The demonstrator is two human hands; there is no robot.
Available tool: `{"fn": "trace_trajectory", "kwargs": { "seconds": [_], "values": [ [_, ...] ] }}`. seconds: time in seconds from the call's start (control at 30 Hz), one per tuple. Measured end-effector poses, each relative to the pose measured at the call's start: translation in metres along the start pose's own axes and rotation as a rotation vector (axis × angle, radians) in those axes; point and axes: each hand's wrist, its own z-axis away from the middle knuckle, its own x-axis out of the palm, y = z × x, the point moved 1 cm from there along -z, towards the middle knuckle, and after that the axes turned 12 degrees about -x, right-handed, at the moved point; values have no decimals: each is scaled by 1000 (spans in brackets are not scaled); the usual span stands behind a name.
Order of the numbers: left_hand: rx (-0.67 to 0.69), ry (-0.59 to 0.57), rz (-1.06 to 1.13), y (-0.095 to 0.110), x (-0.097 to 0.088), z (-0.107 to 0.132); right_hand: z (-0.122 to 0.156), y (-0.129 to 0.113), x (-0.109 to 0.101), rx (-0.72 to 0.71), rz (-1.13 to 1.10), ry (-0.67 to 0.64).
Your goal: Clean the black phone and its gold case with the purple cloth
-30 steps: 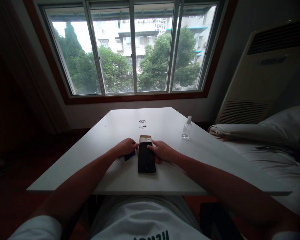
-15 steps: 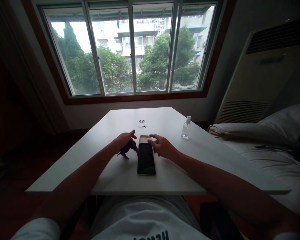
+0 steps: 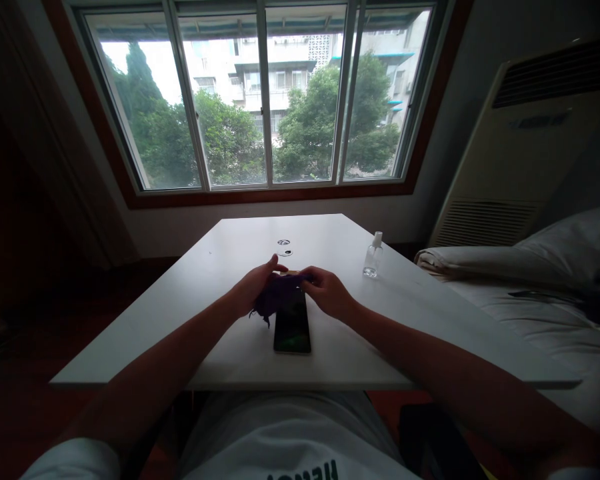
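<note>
A purple cloth (image 3: pixel 281 293) now stretches from hand to hand across the upper part of a black-screened smartphone (image 3: pixel 293 330), whereas half a second ago it hung at the left hand alone, clear of the screen. With that, both hands are busy with the cloth, and the phone, lying face up near the middle of the table's near half, is half covered. The right hand (image 3: pixel 329 292) pinches the cloth's edge between thumb and bent fingers, leaving little or no gap. The left hand (image 3: pixel 254 283) is partly curled with its thumb lifted apart, cloth bunched beneath it (how tightly it grips, I cannot tell). A thin tan strip (image 3: pixel 291 272) peeks out past the phone's far end. The white table (image 3: pixel 205 267) is smooth and pale with window light, and beyond the hands lie two small round pieces (image 3: pixel 283 242). A clear spray bottle (image 3: pixel 373 259) stands upright to the right. Farther out, a wide sliding window (image 3: pixel 263 110) faces trees and a building; on the right are a floor-standing air conditioner (image 3: pixel 525 147) and rumpled white bedding (image 3: pixel 530 293).
</note>
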Motion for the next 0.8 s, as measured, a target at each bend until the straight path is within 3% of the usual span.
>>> {"fn": "trace_trajectory", "kwargs": {
  "seconds": [0.17, 0.3, 0.4, 0.6, 0.8],
  "values": [
    [273, 129, -380, -8, 3, -2, -4, 1, -8, 62, -213, 164],
    [573, 282, -694, -18, 6, -3, -4, 1, -8, 102, -287, 223],
    [740, 338, -782, -20, 7, -2, -3, 2, -7, 93, -278, 234],
    [810, 355, -783, -16, 10, 5, 1, 0, -2, 33, -212, 183],
    [843, 309, -809, -13, 16, 10, 7, -17, 0, -116, 86, 137]
  ]
}}
